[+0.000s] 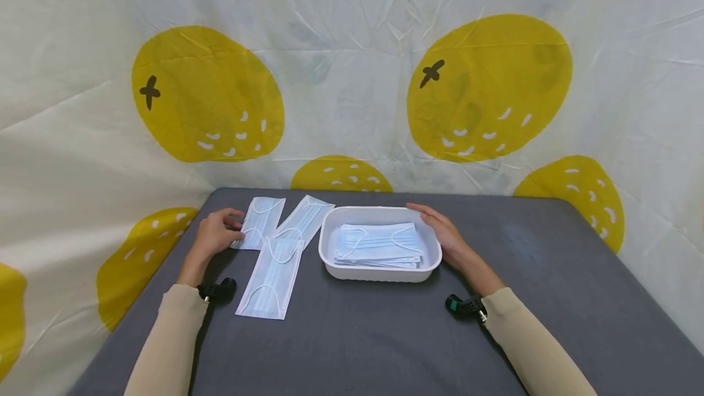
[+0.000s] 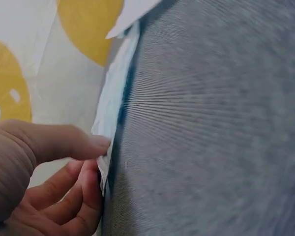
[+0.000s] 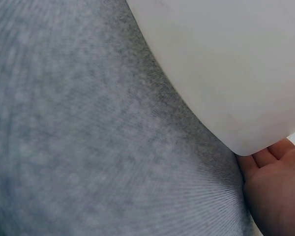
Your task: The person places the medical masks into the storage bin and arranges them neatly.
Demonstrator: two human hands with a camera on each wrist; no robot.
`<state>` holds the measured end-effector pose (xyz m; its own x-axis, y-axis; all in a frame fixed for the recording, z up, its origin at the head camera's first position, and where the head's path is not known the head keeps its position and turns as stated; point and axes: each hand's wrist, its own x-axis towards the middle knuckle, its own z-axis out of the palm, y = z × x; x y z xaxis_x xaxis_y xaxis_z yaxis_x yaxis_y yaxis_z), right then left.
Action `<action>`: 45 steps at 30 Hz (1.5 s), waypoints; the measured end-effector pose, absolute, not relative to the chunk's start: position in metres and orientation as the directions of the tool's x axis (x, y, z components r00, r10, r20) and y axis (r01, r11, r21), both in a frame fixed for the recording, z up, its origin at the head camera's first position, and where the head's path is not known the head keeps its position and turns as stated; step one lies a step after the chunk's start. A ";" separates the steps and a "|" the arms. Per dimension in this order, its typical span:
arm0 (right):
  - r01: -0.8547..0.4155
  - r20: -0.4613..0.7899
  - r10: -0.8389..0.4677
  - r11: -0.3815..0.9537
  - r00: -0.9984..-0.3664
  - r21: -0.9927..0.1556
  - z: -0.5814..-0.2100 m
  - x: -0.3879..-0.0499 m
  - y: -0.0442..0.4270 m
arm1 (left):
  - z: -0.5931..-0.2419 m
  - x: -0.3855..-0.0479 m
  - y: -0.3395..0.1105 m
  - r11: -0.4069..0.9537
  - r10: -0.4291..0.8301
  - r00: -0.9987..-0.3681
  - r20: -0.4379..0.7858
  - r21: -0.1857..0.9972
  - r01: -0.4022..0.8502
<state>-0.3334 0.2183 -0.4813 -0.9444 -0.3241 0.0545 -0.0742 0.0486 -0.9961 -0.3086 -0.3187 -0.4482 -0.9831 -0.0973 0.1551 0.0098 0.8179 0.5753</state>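
My left hand (image 1: 217,231) pinches the near left edge of a pale blue face mask (image 1: 265,216) lying at the table's back left. In the left wrist view the thumb is on top of this mask (image 2: 110,103), and the other fingers are curled at its edge. Two more masks overlap beside it: one slants toward the back (image 1: 308,217), another points to the front (image 1: 272,280). A white plastic tray (image 1: 379,275) holds a stack of folded masks (image 1: 379,240). Against the tray's right side rests my right hand (image 1: 448,240), fingers extended along the wall; its fingertips are partly hidden in the right wrist view.
A dark grey cloth covers the table (image 1: 363,341). Behind it hangs a white curtain (image 1: 346,96) with yellow fruit prints, close to the table's back edge. Black wrist cameras sit below both hands.
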 end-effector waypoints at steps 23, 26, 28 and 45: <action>-0.066 0.051 -0.320 0.038 -0.946 -0.997 -0.484 -0.330 0.217 | -0.432 -0.298 -0.332 0.711 -0.046 -0.985 -0.165 0.688 -0.148; -0.071 0.053 -0.316 0.044 -0.947 -0.997 -0.483 -0.330 0.218 | -0.429 -0.298 -0.330 0.701 -0.035 -0.982 -0.185 0.695 -0.156; -0.071 0.052 -0.313 0.051 -0.948 -0.996 -0.482 -0.330 0.218 | -0.428 -0.299 -0.329 0.693 -0.033 -0.981 -0.193 0.702 -0.162; -0.083 0.057 -0.318 0.068 -0.946 -0.994 -0.480 -0.334 0.219 | -0.443 -0.305 -0.331 0.674 0.019 -0.996 -0.087 0.737 -0.051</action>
